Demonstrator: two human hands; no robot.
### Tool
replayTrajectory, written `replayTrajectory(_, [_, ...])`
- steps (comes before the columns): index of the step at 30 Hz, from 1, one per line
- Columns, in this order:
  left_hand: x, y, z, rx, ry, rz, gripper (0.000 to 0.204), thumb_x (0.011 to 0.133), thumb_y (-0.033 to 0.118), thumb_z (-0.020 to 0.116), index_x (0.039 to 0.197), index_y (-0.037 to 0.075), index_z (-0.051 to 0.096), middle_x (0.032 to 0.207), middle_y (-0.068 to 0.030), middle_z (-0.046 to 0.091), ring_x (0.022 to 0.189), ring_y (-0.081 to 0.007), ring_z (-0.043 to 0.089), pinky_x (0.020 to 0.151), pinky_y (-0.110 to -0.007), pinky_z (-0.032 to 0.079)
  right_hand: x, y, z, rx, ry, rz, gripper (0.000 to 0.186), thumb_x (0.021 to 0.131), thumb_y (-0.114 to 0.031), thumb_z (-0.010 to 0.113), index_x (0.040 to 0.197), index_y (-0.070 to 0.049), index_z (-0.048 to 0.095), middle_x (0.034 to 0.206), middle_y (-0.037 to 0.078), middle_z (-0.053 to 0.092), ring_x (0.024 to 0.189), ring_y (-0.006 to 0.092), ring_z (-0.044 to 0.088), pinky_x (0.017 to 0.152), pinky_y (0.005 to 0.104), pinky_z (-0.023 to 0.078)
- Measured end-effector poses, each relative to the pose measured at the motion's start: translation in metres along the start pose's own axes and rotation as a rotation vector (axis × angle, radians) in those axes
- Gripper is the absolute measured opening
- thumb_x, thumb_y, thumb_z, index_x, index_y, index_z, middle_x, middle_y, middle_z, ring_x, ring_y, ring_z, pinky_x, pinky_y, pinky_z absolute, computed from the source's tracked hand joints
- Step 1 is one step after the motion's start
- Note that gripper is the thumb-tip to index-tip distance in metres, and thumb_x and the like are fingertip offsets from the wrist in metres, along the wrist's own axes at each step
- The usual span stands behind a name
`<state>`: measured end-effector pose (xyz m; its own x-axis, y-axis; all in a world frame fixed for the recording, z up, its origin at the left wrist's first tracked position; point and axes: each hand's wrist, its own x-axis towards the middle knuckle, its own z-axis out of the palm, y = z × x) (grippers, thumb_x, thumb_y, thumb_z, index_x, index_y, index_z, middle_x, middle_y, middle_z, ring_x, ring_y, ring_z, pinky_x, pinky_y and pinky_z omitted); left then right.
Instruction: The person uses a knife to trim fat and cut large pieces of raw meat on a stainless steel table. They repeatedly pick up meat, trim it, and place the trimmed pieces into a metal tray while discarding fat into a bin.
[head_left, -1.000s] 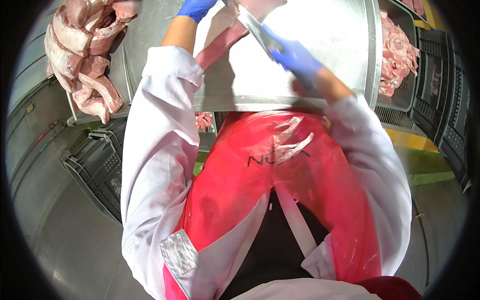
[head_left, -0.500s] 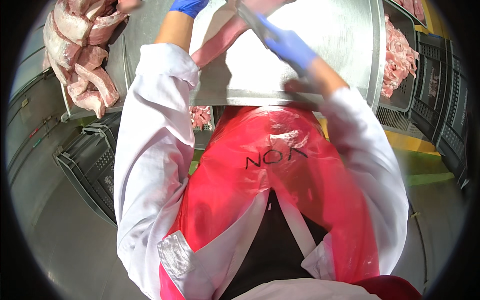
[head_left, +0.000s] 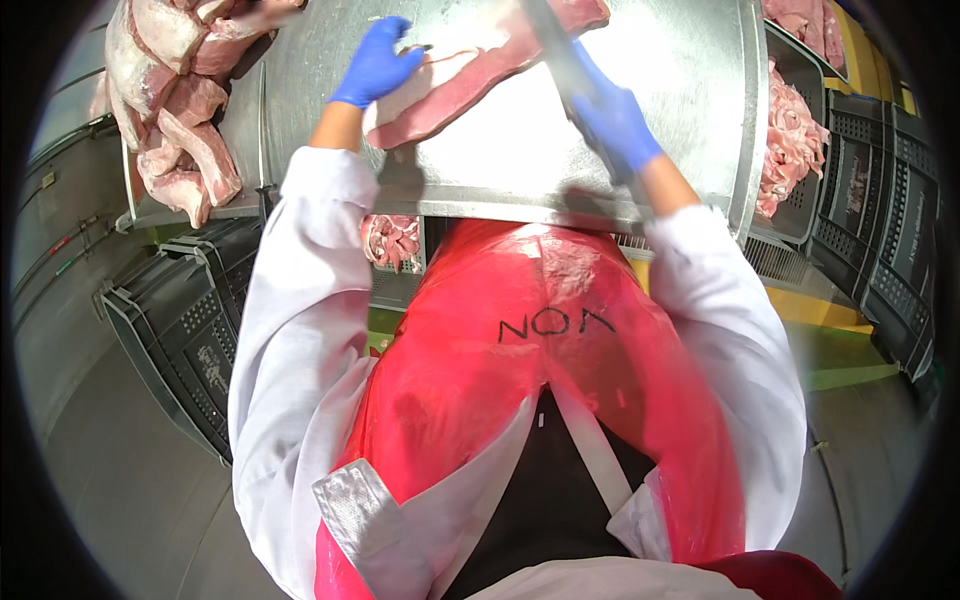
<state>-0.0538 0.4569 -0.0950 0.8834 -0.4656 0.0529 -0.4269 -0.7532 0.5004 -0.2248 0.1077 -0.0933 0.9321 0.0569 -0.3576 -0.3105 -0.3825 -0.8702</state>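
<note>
My left hand [head_left: 375, 70], in a blue glove, has its fingers slightly curled and apart beside the pale fatty side of a long pink meat strip [head_left: 448, 98] on the metal work surface [head_left: 690, 60]. My right hand [head_left: 615, 125], also gloved in blue, is closed on a knife [head_left: 550, 40]; its motion-blurred blade crosses the strip near the far end. A slim metal rod with a dark handle [head_left: 264, 197] lies left of my left hand.
A pile of large meat pieces [head_left: 170, 90] is at the left. A tub of pink trimmings [head_left: 790, 150] is at the right, a tray of meat [head_left: 805, 25] beyond it. More trimmings [head_left: 392, 240] sit below the front edge. Dark plastic crates [head_left: 180, 335] [head_left: 870, 230] stand both sides.
My left hand has moved down and its fingers now show apart. The meat strip has shifted slightly rightward. My right hand with the knife has moved a little to the right and down.
</note>
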Motion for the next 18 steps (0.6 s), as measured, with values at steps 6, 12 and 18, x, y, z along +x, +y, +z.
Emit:
replayTrajectory(6, [-0.067,-0.041,0.017,0.075,-0.007,-0.254,0.048,0.096,0.044,0.058,0.112,-0.001,0.062,0.108,-0.0283,0.066,0.102,-0.0461,0.062,0.089,-0.051,0.049,0.056,-0.013,0.028,-0.314,0.04,-0.156,0.073,0.096,-0.025,0.054,0.161,-0.034,0.022,0.087,0.017,0.072,0.081,0.0354,0.071,0.084,0.0428,0.057])
replayTrajectory(12, [-0.124,-0.034,0.047,0.003,0.193,-0.223,0.036,0.101,0.031,0.049,0.105,-0.002,0.064,0.096,-0.0293,0.066,0.093,-0.0489,0.062,0.082,-0.055,0.048,0.002,0.038,0.029,-0.255,0.018,-0.278,0.07,0.097,-0.024,0.054,0.16,-0.033,0.026,0.097,0.019,0.073,0.085,0.0387,0.071,0.086,0.0444,0.056])
replayTrajectory(18, [-0.128,-0.013,0.052,-0.016,0.265,-0.267,0.035,0.101,0.029,0.049,0.104,-0.002,0.065,0.096,-0.0296,0.066,0.09,-0.0492,0.062,0.08,-0.057,0.047,0.033,-0.006,0.049,-0.222,0.048,-0.154,0.071,0.096,-0.028,0.056,0.16,-0.035,0.025,0.101,0.023,0.073,0.097,0.0404,0.071,0.089,0.0435,0.055])
